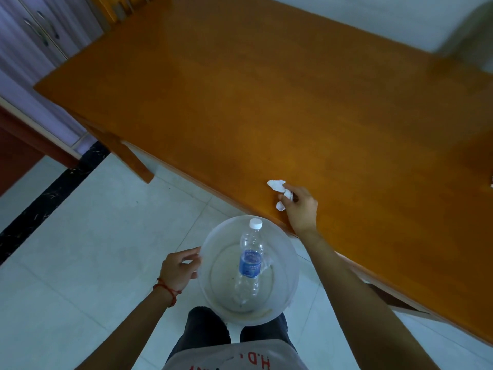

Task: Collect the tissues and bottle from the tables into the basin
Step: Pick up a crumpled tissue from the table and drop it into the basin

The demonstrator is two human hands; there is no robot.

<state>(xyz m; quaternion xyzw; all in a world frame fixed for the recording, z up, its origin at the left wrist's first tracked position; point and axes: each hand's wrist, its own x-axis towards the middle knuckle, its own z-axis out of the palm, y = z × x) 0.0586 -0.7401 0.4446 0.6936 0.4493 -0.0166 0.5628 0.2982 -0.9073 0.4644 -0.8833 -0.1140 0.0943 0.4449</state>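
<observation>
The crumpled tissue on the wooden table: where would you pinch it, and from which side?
Pinch the crumpled tissue at its bunched middle, from above on the table's near edge side, as the right hand is doing. It lies loose and lumpy on the flat wooden table, so raised folds give the fingertips something to close on. The basin sits just below.

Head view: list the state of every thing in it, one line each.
bottle: capped, lying in the basin.
basin: held off the floor by its rim.
left hand: gripping the basin's rim.
right hand: closed on the tissues at the table's near edge.
tissues: crumpled, pinched in the right hand.
table: bare apart from the tissues.
</observation>
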